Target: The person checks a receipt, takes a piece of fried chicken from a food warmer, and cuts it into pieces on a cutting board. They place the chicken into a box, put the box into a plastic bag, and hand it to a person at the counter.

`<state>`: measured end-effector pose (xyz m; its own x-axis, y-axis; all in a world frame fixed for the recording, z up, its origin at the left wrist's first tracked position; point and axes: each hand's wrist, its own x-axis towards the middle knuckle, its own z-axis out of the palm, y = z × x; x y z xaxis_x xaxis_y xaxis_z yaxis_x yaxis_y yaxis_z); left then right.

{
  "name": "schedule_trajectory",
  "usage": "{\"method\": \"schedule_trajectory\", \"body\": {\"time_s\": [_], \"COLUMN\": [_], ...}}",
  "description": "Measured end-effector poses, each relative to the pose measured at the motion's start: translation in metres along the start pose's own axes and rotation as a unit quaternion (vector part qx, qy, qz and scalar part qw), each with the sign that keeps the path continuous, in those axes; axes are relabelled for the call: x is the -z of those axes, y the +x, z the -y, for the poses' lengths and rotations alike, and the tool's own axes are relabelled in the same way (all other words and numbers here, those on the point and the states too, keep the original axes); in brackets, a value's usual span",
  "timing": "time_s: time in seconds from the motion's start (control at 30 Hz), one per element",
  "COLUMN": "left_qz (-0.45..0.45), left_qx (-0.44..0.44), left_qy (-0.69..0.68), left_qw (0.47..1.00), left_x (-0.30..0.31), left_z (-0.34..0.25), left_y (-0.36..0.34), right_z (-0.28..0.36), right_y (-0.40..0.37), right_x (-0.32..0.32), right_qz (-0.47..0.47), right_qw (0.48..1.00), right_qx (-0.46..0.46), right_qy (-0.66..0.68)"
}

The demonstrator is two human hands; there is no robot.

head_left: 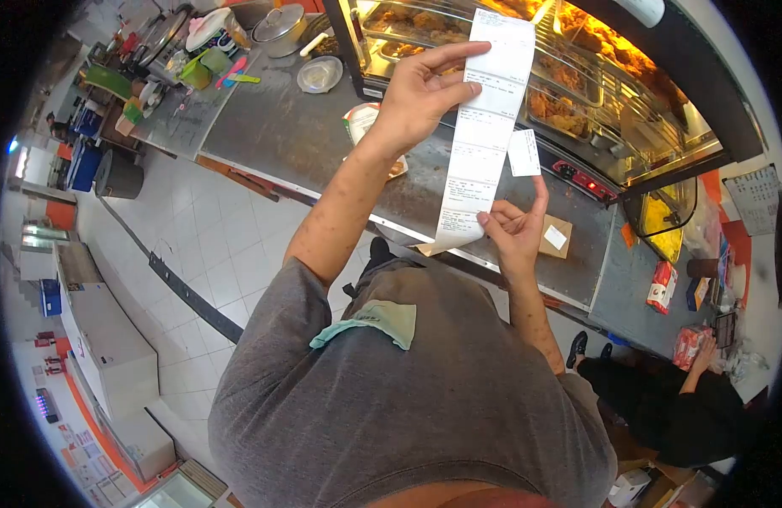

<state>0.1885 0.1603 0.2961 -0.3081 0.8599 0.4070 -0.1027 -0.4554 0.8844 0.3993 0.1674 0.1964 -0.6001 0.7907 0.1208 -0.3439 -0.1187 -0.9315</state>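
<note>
A long white printed receipt strip point(488, 127) hangs upright in front of me over the counter's edge, its lower end curling. My left hand point(420, 97) is closed on the upper left edge, thumb and forefinger at the paper. Lower down, my right hand point(516, 230) grips the right edge near the bottom, thumb over the print. A small white printed slip point(524, 153) sits at the tip of my raised right forefinger. Behind my left wrist, a printed food box point(362, 120) on the counter is partly covered.
A lit glass warming cabinet point(569, 85) with fried food on trays stands behind the strip. On the dark counter point(276, 140) are a lidded pot point(278, 30), a clear bowl point(320, 74) and a brown package point(555, 236). Another person in black point(662, 411) works at right.
</note>
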Motion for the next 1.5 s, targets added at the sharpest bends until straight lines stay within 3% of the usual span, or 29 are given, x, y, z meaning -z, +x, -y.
{"method": "schedule_trajectory", "body": {"time_s": [0.53,0.8,1.13,1.5], "left_qz": [0.083,0.089,0.093,0.150], "left_qx": [0.032,-0.029,-0.052,-0.032], "left_qy": [-0.009,-0.010,0.002,-0.039], "left_qw": [0.996,0.996,0.994,0.987], "left_x": [-0.020,0.020,0.077,0.075], "left_z": [-0.022,-0.056,-0.103,-0.116], "left_y": [-0.023,-0.068,-0.120,-0.157], "right_z": [-0.012,-0.038,-0.071,-0.077], "right_y": [-0.050,-0.076,-0.135,-0.208], "right_x": [-0.011,-0.064,-0.153,-0.181], "right_qz": [-0.102,-0.110,-0.104,-0.162], "right_qw": [0.994,0.992,0.994,0.987], "right_qx": [0.036,0.055,0.009,-0.006], "right_qy": [0.007,-0.008,0.031,-0.004]}}
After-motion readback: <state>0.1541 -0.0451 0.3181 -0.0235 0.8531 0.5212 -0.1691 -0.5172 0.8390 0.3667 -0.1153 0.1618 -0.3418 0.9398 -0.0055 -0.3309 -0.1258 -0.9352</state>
